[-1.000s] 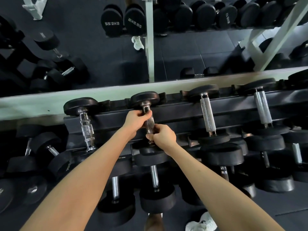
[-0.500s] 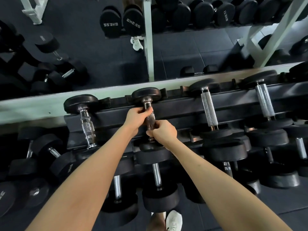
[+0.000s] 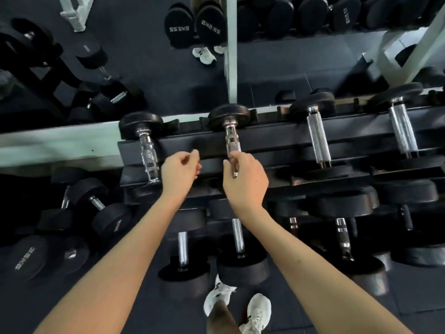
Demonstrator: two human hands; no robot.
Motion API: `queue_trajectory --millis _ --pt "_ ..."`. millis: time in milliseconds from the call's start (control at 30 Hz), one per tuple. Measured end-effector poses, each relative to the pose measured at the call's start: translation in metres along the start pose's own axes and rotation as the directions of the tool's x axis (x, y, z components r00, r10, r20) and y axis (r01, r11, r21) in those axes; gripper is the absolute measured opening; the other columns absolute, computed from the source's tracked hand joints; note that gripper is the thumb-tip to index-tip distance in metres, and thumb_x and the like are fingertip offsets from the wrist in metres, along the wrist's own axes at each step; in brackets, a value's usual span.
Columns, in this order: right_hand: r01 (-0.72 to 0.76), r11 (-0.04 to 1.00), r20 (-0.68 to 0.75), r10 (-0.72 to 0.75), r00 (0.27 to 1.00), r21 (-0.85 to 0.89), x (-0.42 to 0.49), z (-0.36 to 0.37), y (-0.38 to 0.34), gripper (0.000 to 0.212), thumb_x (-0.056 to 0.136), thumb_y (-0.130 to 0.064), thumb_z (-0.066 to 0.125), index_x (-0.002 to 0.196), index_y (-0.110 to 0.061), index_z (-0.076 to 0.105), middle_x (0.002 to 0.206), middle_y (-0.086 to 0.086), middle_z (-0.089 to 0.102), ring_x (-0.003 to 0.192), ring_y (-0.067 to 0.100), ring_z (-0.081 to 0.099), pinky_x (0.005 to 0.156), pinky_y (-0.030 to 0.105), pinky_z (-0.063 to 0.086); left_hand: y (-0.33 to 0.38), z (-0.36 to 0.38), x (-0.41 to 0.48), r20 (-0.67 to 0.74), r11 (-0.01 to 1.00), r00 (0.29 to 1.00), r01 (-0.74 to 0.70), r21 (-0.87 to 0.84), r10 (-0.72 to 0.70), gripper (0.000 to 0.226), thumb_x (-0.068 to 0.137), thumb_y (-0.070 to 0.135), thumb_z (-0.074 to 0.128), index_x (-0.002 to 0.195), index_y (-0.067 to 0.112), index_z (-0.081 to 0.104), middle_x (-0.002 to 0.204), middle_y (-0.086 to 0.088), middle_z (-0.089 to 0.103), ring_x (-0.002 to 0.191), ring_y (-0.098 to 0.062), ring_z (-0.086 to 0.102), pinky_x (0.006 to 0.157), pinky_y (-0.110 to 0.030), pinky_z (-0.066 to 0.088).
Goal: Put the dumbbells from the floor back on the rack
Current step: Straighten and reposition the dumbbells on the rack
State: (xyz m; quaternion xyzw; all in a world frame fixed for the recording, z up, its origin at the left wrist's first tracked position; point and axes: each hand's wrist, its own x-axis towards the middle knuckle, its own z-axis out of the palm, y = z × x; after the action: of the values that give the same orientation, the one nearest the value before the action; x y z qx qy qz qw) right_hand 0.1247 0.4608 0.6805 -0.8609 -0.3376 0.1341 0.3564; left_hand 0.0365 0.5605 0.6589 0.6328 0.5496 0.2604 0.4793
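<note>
The black dumbbell rack [image 3: 277, 138] fills the middle of the view, its upper tier running from the left end near centre-left out past the right edge, with a mirror [image 3: 149, 68] rising directly behind its back rail. Below that tier, a lower tier holds larger dumbbells [image 3: 237, 251] standing close together, their heads reaching toward the rack's front edge. On the dark rubber floor [image 3: 325, 307] in front, a strip of bare ground lies between the rack's front and the person's white shoes [image 3: 255, 314]. To the left of the rack's left end, more heavy dumbbells [image 3: 103, 213] crowd the floor, one marked 35KG. The task's dumbbell [image 3: 230, 131] lies in a cradle on the upper tier, second from the rack's left end: a round black head at the back rail, and a short, shiny chrome handle with a contoured grip sloping toward the front rail; its near head is hidden behind the hand. A similar small dumbbell [image 3: 144, 141] sits in the cradle to its left, and longer-handled ones [image 3: 315, 133] to its right, with open rail between each. The right hand [image 3: 245, 177] is loosely curled at the handle's lower end, fingers touching it rather than wrapped tight. The left hand [image 3: 180, 169] is off the handle, half-curled and holding nothing, over the rail between the two small dumbbells.
</note>
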Motion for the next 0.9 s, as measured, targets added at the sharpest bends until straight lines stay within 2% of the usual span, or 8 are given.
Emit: queue_trajectory --millis 100,200,300,367,467,600,800,900 --pt "-0.013 0.993 0.236 -0.015 0.972 0.117 -0.020 0.018 -0.024 0.029 0.093 -0.030 0.054 0.116 -0.014 0.064 0.104 0.001 0.069 0.098 0.017 0.062 0.086 0.028 0.044 -0.014 -0.050 0.005 -0.264 0.996 0.960 -0.084 0.038 0.091 0.032 0.092 0.031 0.051 0.066 0.016 0.062 0.057 -0.001 0.061 0.060 -0.020 0.060 0.067 -0.040 0.052" --pt "-0.109 0.981 0.428 0.031 0.903 0.159 -0.019 0.043 -0.044 0.037 0.095 -0.033 0.053 0.124 -0.012 0.059 0.114 0.001 0.067 0.107 0.017 0.061 0.090 0.023 0.042 -0.027 -0.085 0.029 -0.318 0.998 0.948 -0.015 0.061 0.033 0.027 0.093 0.028 0.049 0.076 0.011 0.063 0.069 -0.004 0.064 0.073 -0.024 0.063 0.078 -0.042 0.052" --pt "-0.240 0.953 0.490 0.121 0.863 0.187 -0.005 0.075 -0.065 0.045 0.094 -0.035 0.053 0.131 -0.009 0.054 0.124 0.005 0.063 0.115 0.019 0.057 0.095 0.024 0.041 -0.041 -0.101 0.060 -0.177 0.987 0.978 0.129 0.100 -0.110 0.024 0.095 0.022 0.047 0.108 0.010 0.063 0.108 -0.009 0.066 0.106 -0.027 0.060 0.097 -0.041 0.047" --pt "-0.294 0.941 0.512 0.172 0.842 0.168 0.007 0.095 -0.079 0.049 0.093 -0.037 0.054 0.131 -0.007 0.053 0.128 0.008 0.061 0.121 0.022 0.055 0.102 0.030 0.042 -0.048 -0.103 0.076 -0.033 0.985 0.991 0.135 0.109 -0.132 0.034 0.096 0.026 0.047 0.123 0.009 0.057 0.122 -0.008 0.063 0.112 -0.025 0.058 0.103 -0.041 0.043" --pt "-0.275 0.960 0.535 0.205 0.820 0.054 0.014 0.124 -0.095 0.038 0.088 -0.040 0.058 0.111 -0.010 0.066 0.109 0.008 0.070 0.106 0.025 0.063 0.086 0.031 0.045 -0.051 -0.103 0.086 0.137 0.987 0.979 0.156 -0.039 -0.150 0.033 0.096 0.024 0.047 0.125 0.011 0.056 0.122 -0.008 0.063 0.103 -0.019 0.060 0.094 -0.035 0.049" --pt "-0.280 0.952 0.397 0.305 0.866 -0.121 0.002 0.145 -0.105 0.030 0.083 -0.046 0.058 0.102 -0.024 0.067 0.095 -0.001 0.072 0.092 0.020 0.065 0.069 0.028 0.040 -0.051 -0.111 0.094 0.278 0.923 0.929 0.312 -0.227 -0.246 0.032 0.096 0.016 0.049 0.126 0.007 0.055 0.109 -0.006 0.064 0.083 -0.007 0.060 0.053 -0.011 0.050" --pt "-0.365 0.929 0.315 0.367 0.875 -0.067 -0.009 0.161 -0.111 0.032 0.082 -0.046 0.062 0.108 -0.031 0.070 0.096 -0.003 0.074 0.097 0.018 0.066 0.073 0.028 0.043 -0.057 -0.122 0.100 0.318 0.929 0.923 0.295 -0.224 -0.217 0.029 0.094 0.013 0.053 0.121 0.006 0.060 0.112 -0.009 0.067 0.100 -0.020 0.064 0.088 -0.031 0.052" --pt "-0.386 0.921 0.314 0.379 0.870 -0.040 -0.008 0.161 -0.108 0.031 0.082 -0.045 0.063 0.109 -0.033 0.070 0.095 -0.004 0.075 0.095 0.017 0.067 0.074 0.028 0.045 -0.058 -0.123 0.102 0.339 0.930 0.919 0.286 -0.231 -0.198 0.028 0.094 0.011 0.053 0.120 0.006 0.061 0.111 -0.009 0.067 0.102 -0.021 0.064 0.088 -0.031 0.052"
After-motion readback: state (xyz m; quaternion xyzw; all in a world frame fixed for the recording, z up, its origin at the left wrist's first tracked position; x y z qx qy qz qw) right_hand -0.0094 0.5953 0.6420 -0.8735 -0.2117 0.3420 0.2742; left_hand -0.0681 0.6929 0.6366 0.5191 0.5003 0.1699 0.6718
